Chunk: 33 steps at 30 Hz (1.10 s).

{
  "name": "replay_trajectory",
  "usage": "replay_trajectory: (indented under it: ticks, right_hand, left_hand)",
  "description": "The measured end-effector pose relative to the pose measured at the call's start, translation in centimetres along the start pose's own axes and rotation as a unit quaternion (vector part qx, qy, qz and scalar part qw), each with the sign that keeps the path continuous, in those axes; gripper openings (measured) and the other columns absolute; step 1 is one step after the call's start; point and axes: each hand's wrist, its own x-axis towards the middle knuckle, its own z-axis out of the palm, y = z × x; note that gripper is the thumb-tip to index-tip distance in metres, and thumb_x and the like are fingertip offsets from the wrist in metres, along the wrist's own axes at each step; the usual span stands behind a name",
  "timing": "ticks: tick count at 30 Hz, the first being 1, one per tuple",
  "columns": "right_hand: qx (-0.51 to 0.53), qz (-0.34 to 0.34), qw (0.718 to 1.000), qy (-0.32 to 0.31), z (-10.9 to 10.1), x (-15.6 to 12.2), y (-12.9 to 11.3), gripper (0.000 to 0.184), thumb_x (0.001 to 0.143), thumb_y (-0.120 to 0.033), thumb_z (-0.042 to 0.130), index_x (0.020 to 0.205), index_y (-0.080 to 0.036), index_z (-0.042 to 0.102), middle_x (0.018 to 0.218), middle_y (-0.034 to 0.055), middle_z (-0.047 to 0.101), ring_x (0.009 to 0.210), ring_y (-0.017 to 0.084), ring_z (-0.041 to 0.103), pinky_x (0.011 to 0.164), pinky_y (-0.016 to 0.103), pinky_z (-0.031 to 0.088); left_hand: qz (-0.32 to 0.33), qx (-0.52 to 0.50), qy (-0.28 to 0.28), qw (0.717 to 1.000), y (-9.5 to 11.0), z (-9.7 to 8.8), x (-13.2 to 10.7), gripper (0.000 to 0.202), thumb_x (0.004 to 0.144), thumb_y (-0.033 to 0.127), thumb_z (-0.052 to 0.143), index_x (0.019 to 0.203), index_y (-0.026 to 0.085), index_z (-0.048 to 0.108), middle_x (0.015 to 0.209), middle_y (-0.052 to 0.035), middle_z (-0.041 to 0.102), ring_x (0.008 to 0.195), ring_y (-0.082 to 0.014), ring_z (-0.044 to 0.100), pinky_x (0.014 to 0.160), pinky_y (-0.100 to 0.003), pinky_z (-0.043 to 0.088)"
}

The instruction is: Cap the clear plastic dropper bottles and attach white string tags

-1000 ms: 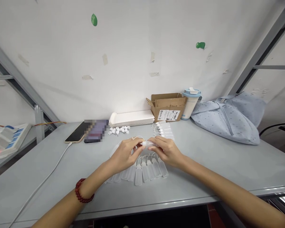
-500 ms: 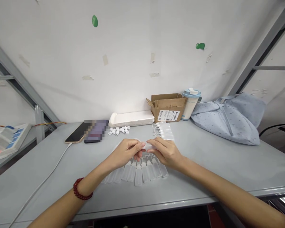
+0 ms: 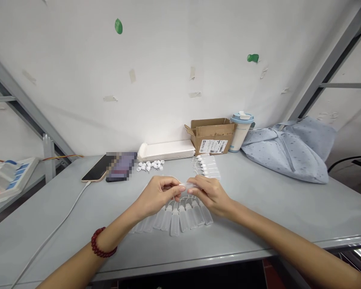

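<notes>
Over the middle of the desk, my left hand (image 3: 160,196) and my right hand (image 3: 209,193) meet around one small translucent plastic bottle (image 3: 186,185). The left thumb and fingers pinch its left end; the right fingers close on its right end. Much of the bottle is hidden by my fingers. Below the hands, several similar bottles (image 3: 175,223) lie fanned out, with thin curved white tubes at their tops. Another row of bottles (image 3: 211,165) with white caps lies behind my right hand. A small pile of loose white caps (image 3: 150,165) is beyond my left hand.
Two phones (image 3: 96,168) lie at the left, one with a white charging cable (image 3: 55,228). At the back are a stack of white envelopes (image 3: 168,150), an open cardboard box (image 3: 213,137) and a blue-lidded cup (image 3: 240,132). A light blue cloth bag (image 3: 285,154) lies right.
The fingers have shifted slightly around the bottle, and more of it shows between my hands. Both hands stay in nearly the same place; the desk items have not moved.
</notes>
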Motion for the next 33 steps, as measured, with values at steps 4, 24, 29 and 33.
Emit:
replay_trajectory:
  ticks: [4, 24, 29, 33]
  right_hand:
    - [0.076, 0.053, 0.996, -0.013, -0.1, 0.1, -0.4, 0.034, 0.094, -0.038, 0.037, 0.088, -0.017, 0.063, 0.068, 0.0017, 0.058, 0.061, 0.012, 0.052, 0.059, 0.023, 0.040]
    - [0.189, 0.219, 0.957, -0.032, -0.2, 0.8, 0.4, 0.036, 0.087, -0.044, 0.047, 0.081, -0.014, 0.065, 0.065, -0.0002, 0.055, 0.056, 0.010, 0.041, 0.053, 0.023, 0.031]
    - [0.016, 0.174, 0.985, 0.000, -1.7, 1.4, 2.7, 0.034, 0.091, -0.039, 0.039, 0.089, -0.014, 0.063, 0.077, 0.0050, 0.062, 0.068, 0.015, 0.053, 0.060, 0.025, 0.037]
    - [-0.166, 0.174, 0.971, 0.013, -3.2, 1.7, 5.3, 0.029, 0.091, -0.031, 0.038, 0.095, -0.014, 0.061, 0.087, 0.0100, 0.064, 0.075, 0.019, 0.057, 0.065, 0.027, 0.038]
  left_hand:
    - [0.050, 0.055, 0.018, 0.997, 0.0, 0.2, -0.1, 0.023, 0.083, 0.031, 0.055, 0.071, 0.014, 0.066, 0.062, -0.0009, 0.062, 0.059, -0.0113, 0.057, 0.058, -0.021, 0.044]
    - [0.060, 0.113, 0.062, 0.990, -0.7, 0.1, 0.6, 0.027, 0.083, 0.036, 0.053, 0.069, 0.015, 0.063, 0.060, 0.0005, 0.060, 0.055, -0.0104, 0.053, 0.053, -0.020, 0.041]
    - [0.030, 0.130, 0.122, 0.984, -1.6, -1.5, 1.5, 0.031, 0.083, 0.038, 0.049, 0.065, 0.015, 0.061, 0.056, 0.0002, 0.059, 0.054, -0.0113, 0.053, 0.053, -0.021, 0.041]
    - [-0.005, 0.180, 0.155, 0.971, -3.0, -3.8, 2.6, 0.028, 0.080, 0.037, 0.049, 0.067, 0.015, 0.062, 0.058, -0.0004, 0.062, 0.054, -0.0134, 0.056, 0.055, -0.023, 0.044]
